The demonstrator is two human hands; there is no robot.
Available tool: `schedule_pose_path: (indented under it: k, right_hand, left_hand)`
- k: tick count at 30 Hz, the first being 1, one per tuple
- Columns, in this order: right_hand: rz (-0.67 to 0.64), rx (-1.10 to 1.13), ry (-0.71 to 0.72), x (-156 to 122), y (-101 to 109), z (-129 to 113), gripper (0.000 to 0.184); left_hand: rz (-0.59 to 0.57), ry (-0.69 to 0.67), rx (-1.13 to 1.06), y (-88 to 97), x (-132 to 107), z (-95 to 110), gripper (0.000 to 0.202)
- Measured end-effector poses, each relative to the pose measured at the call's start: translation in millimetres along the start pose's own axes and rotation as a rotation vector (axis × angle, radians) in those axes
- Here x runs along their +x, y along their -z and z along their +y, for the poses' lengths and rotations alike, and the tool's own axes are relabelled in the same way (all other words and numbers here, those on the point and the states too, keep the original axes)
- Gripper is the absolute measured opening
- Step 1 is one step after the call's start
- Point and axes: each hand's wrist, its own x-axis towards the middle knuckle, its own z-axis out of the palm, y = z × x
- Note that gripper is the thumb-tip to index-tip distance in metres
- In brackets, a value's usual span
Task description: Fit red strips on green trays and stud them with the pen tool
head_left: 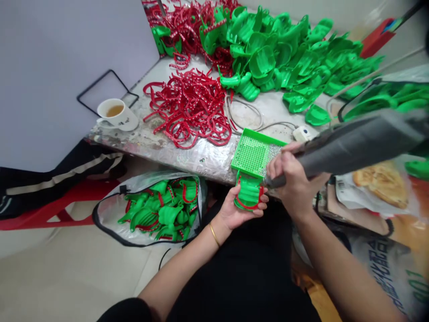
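My left hand [239,210] cradles a green-and-red plastic piece [248,192]; my right hand [291,181], at 2 o'clock, grips a grey handheld tool [362,143].

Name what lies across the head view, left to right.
White mug of tea → pile of red perforated plastic strips → green perforated tray → white electrical adapter → flatbread in a plastic bag

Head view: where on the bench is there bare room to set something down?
Bare bench shows between the red plastic strips and the green perforated tray, and around the cable behind that tray. The far end, heaped with green plastic pieces, is crowded.
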Motion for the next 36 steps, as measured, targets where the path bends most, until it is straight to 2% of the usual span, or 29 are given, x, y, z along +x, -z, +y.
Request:
schedule_pose_path:
  k: [3,6,15,30,36]
  right_hand:
    - [-0.067,0.012,-0.087,-33.5,6.3,-4.7,0.010]
    - [-0.076,0.013,-0.109,-48.1,9.1,-2.9,0.010]
    - [-0.096,0.068,-0.093,-53.5,6.7,-1.9,0.009]
    - [-0.122,0.087,-0.018,-59.6,9.6,5.8,0.005]
    - [-0.135,0.138,0.017,-66.7,9.2,7.4,0.008]
  left_hand:
    - [-0.018,-0.060,0.026,4.2,0.6,-0.7,0.036]
    - [0.014,-0.116,0.055,9.0,1.0,-0.5,0.030]
    - [0.136,-0.152,0.067,12.2,-0.1,-1.3,0.029]
    - [0.098,-0.111,0.084,16.9,1.4,0.1,0.036]
    - [0.087,-0.082,0.078,19.5,0.7,0.5,0.045]
